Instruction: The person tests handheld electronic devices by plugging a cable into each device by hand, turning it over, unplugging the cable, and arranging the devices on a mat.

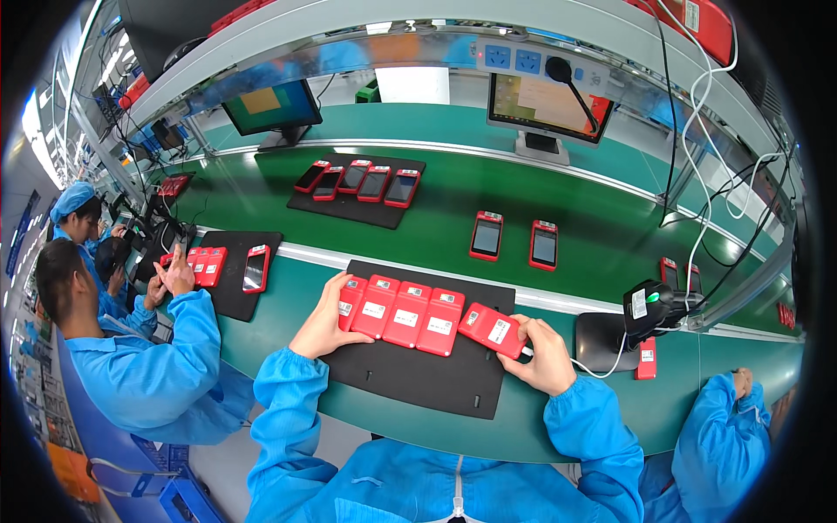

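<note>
On a black mat [392, 375] in front of me, red handheld devices lie face down in a tight row. My left hand [324, 321] curls round the row's left end, fingers over the leftmost red handheld device [350, 298] and thumb along the lower edges. At the right, my right hand [542, 356] grips another red handheld device [488, 326] by its lower end, where a white cable [527, 351] meets it. This one is tilted and stands slightly apart from the row. Its label side faces up; its screen is hidden.
A barcode scanner [649, 309] stands on the right. Beyond lies a green conveyor belt [445, 231] with a mat of devices [349, 211] and single ones. Two monitors [275, 109] stand behind. Co-workers in blue sit left [148, 366] and right [719, 436].
</note>
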Action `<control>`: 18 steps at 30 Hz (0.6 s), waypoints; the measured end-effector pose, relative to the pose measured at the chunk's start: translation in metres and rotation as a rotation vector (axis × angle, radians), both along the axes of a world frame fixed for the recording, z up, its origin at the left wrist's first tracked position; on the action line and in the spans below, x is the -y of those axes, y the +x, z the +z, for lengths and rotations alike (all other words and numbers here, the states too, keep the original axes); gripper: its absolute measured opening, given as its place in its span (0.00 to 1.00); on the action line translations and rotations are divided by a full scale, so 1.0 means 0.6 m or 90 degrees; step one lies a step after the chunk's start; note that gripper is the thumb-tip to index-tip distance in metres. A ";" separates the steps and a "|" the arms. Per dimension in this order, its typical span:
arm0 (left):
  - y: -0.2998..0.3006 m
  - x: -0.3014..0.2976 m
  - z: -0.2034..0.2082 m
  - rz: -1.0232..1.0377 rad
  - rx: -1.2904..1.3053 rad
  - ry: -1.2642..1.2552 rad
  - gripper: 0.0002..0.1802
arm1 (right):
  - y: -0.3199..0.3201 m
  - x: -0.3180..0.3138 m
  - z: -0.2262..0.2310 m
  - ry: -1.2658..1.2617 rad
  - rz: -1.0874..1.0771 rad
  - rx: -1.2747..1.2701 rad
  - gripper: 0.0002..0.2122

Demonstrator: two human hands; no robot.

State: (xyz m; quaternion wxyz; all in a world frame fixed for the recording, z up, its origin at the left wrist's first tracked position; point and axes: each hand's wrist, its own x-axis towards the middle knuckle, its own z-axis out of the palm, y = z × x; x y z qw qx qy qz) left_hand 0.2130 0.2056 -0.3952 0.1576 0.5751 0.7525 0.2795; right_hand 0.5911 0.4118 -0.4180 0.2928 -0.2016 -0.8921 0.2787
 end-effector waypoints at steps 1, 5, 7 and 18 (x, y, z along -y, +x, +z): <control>-0.003 -0.004 -0.002 0.000 -0.011 -0.001 0.69 | -0.001 -0.001 0.000 0.000 -0.002 0.000 0.23; -0.017 -0.016 -0.008 0.002 0.007 0.007 0.70 | -0.007 -0.004 0.001 -0.030 -0.006 -0.003 0.23; -0.022 -0.021 -0.007 -0.003 0.020 0.012 0.70 | -0.012 -0.008 -0.001 -0.039 -0.012 -0.010 0.23; -0.075 -0.014 0.020 -0.111 0.168 -0.083 0.71 | -0.014 -0.011 -0.008 -0.118 -0.047 -0.005 0.23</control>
